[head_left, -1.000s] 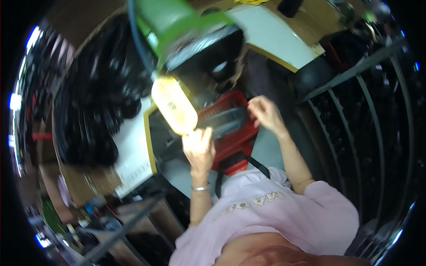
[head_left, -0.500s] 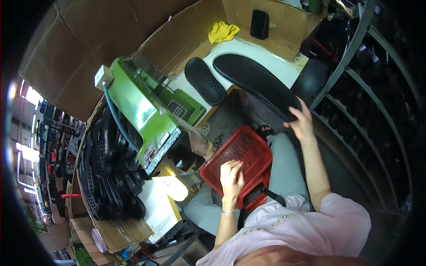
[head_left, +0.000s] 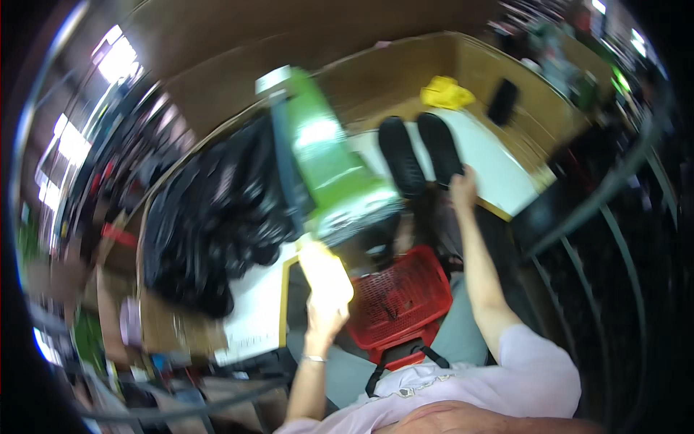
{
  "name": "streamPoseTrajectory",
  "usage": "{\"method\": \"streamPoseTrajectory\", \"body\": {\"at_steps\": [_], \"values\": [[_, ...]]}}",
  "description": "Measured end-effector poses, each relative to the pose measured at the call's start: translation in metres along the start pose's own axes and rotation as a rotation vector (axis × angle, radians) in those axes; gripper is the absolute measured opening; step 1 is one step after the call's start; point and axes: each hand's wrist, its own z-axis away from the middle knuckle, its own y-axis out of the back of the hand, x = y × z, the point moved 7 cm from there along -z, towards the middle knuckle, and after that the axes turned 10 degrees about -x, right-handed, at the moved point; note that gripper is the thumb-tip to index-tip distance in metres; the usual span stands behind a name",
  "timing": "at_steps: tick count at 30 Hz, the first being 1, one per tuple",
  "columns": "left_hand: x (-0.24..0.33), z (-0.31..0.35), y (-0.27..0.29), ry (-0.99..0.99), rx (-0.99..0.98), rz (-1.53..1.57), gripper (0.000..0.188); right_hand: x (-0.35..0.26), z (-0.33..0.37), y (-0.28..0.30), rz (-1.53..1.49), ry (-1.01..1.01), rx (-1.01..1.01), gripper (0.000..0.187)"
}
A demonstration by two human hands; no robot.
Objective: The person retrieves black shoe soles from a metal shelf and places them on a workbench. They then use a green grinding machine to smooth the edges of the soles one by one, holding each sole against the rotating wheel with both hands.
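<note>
Two black shoe soles lie side by side on the white table (head_left: 481,155), the left sole (head_left: 400,155) and the right sole (head_left: 438,145). My right hand (head_left: 465,189) is closed at the near end of the right sole. My left hand (head_left: 327,318) is at the near end of a brightly lit, pale rounded plate (head_left: 327,275) beside the green machine (head_left: 325,148). Motion smears the left fingers, so I cannot tell whether they hold anything. Between my forearms, a red perforated basket (head_left: 397,296) rests by my lap.
A heap of black soles (head_left: 217,217) is piled left of the machine. Cardboard walls (head_left: 506,90) border the table's far side, where a yellow cloth (head_left: 446,93) and a dark oblong object (head_left: 503,101) lie. A metal rack (head_left: 614,192) stands at the right.
My left hand has moved left from over the basket to the lit plate. The right sole now lies beside the other one, my right hand at its near end. The view has turned.
</note>
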Motion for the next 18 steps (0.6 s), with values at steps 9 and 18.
{"method": "streamPoseTrajectory", "body": {"at_steps": [9,18], "values": [[-0.117,-0.092,0.234,0.208,0.308,-0.419,0.054,-0.002,0.012,0.028,0.099,-0.248,-0.134,0.058],[-0.073,-0.03,0.273,0.175,0.757,-0.132,0.031,0.074,0.13,0.052,-0.137,-0.233,-0.368,0.051]]}}
